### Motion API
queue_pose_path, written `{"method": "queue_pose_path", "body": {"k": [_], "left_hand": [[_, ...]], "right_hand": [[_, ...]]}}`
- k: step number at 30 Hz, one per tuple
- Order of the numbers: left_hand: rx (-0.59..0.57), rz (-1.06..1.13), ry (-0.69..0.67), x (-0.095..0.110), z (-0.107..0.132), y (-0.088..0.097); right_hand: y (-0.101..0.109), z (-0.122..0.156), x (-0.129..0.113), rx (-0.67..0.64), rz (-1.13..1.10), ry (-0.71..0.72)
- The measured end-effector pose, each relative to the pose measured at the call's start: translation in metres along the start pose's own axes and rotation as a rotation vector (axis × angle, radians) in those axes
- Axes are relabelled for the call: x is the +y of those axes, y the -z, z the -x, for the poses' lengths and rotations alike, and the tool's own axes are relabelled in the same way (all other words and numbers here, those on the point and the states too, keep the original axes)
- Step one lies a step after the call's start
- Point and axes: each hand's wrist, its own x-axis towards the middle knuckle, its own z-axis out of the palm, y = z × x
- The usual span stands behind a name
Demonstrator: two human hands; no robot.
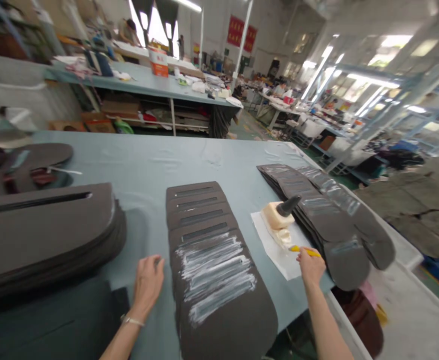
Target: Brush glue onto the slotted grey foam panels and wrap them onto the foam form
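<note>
Right hand [311, 266] is closed around a slim yellow-handled tool [305, 250], pinching it between fingers and thumb, with the tool's tip hidden or too small to make out. It hovers over the edge of a white paper sheet [279, 250], just beside a fanned stack of dark grey mitten-shaped foam pieces [328, 220], whose surfaces carry shiny, translucent streaks. On that paper sits a cream-coloured block [274, 216] with a dark cone [289, 205] angled up out of it, and a pale smear [284, 237] lies just below the block. Left hand [147, 285] is empty, its fingers loosely curled, and it sits on the desk [204, 155] just beside a fanned row of dark grey slotted foam pieces [213, 260]. The nearest piece in that row is brushed with white streaks [215, 282], while the slotted ends of those behind it are bare. A thin bracelet [132, 321] circles the left wrist. Farther left lies a thick stack of large rounded dark pieces [42, 235], each with a long slot, and beyond it, more dark shaped pieces [27, 165]. Past the desk stands a second desk [140, 80] holding an orange-and-white box [159, 62] and scattered materials, with a person [128, 31] at work in the distance.
</note>
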Motion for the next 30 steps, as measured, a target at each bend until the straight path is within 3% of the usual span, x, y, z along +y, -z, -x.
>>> {"method": "queue_pose_path", "body": {"k": [2,4,9,13,16,18,22,24,27,30], "left_hand": [[0.026,0.004,-0.033,0.007,-0.004,0.002],[0.021,-0.015,-0.049,0.013,-0.009,0.003],[-0.034,-0.045,-0.093,0.031,-0.02,0.003],[-0.062,-0.092,-0.12,0.041,-0.027,0.0],[-0.084,-0.131,-0.122,0.042,-0.029,-0.001],[-0.091,-0.132,-0.131,0.041,-0.028,0.0],[-0.097,-0.107,-0.124,0.04,-0.028,0.004],[-0.106,-0.098,-0.108,0.041,-0.028,0.005],[-0.108,-0.092,-0.104,0.042,-0.029,0.005],[-0.104,-0.096,-0.11,0.042,-0.029,0.003]], "right_hand": [[-0.012,0.015,-0.016,-0.073,-0.048,0.005],[-0.033,0.039,-0.048,-0.222,-0.142,0.072],[-0.098,0.141,-0.152,-0.642,-0.4,0.303],[-0.144,0.211,-0.205,-0.768,-0.429,0.455],[-0.163,0.221,-0.208,-0.834,-0.328,0.564],[-0.166,0.199,-0.195,-0.805,-0.25,0.576],[-0.155,0.126,-0.165,-0.496,0.003,0.485],[-0.149,0.111,-0.166,-0.369,0.094,0.447],[-0.148,0.145,-0.187,-0.422,-0.039,0.523],[-0.158,0.203,-0.212,-0.735,-0.272,0.705]]}}
